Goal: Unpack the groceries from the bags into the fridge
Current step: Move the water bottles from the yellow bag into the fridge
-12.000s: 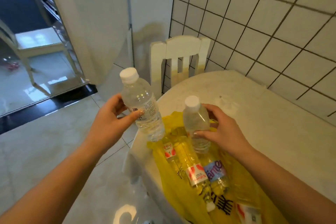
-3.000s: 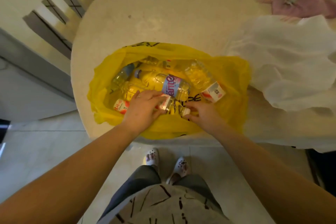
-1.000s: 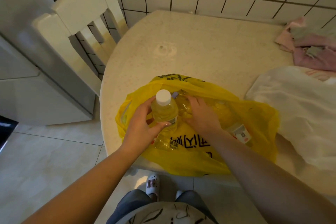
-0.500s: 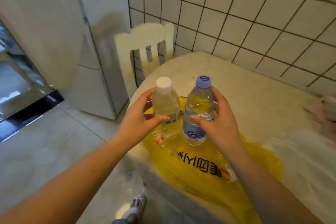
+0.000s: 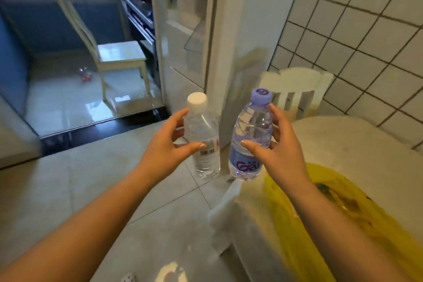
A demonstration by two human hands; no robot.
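From the head view, the left hand (image 5: 164, 144) has its grip closed around a clear bottle with a white cap (image 5: 202, 142), thumb across the barcode label. The right hand (image 5: 278, 144) grips a bottle with a purple cap and purple label (image 5: 250, 137). Both bottles are upright, side by side and just apart, held in the air over the tiled floor (image 5: 91, 190), beyond the edge of the surface (image 5: 354, 151). The yellow bag (image 5: 366, 224) lies on that surface under the right forearm. A white chair (image 5: 295, 87) stands against the tiled wall (image 5: 354, 30).
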